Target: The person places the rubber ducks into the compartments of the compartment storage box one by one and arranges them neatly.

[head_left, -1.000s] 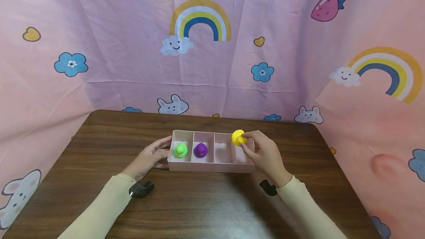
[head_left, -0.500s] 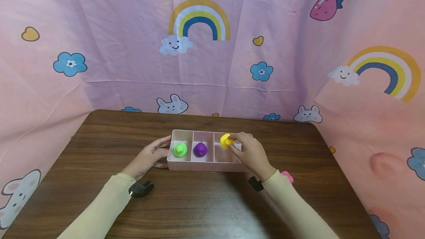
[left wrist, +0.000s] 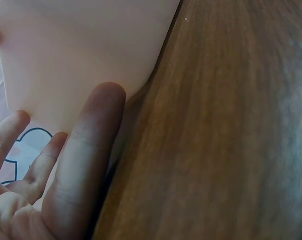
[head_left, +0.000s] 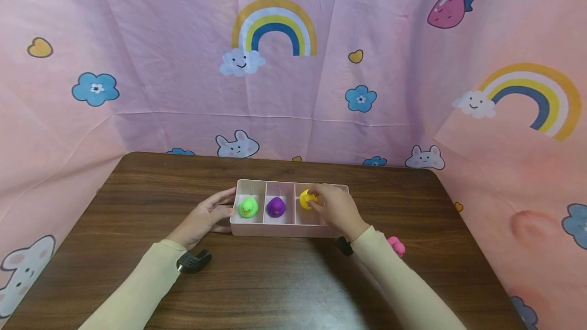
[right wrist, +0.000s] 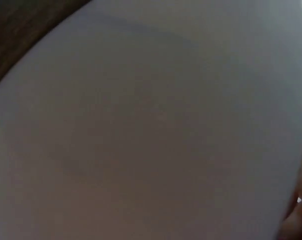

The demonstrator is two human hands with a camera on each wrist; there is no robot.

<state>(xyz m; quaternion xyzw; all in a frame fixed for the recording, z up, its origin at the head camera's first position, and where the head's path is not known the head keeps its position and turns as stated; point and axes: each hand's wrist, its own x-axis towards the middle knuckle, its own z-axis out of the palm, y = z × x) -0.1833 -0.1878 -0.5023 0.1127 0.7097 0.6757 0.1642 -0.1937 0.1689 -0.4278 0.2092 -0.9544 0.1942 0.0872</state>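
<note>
A pale pink box (head_left: 270, 230) with compartments in a row stands on the table. From the left, it holds a green rubber duck (head_left: 248, 208) in the first compartment and a purple rubber duck (head_left: 276, 208) in the second. My right hand (head_left: 340, 209) pinches a yellow rubber duck (head_left: 305, 199) low in the third, partly covering it and hiding much of the fourth. At the box's left end, my left hand (head_left: 205, 220) rests with fingers extended. In the left wrist view, the thumb (left wrist: 93, 145) lies against the end wall (left wrist: 81, 60).
Beside my right forearm lies a pink toy (head_left: 396, 246), partly hidden by the sleeve (head_left: 390, 269). The brown wooden table (head_left: 257, 289) ends at a patterned cloth backdrop (head_left: 293, 95). A pale, blurred box wall (right wrist: 151, 125) fills most of the right wrist view.
My right hand has moved left and down with the yellow duck, from over the fourth compartment into the third. The pink toy has come into sight. My left hand stays at the box.
</note>
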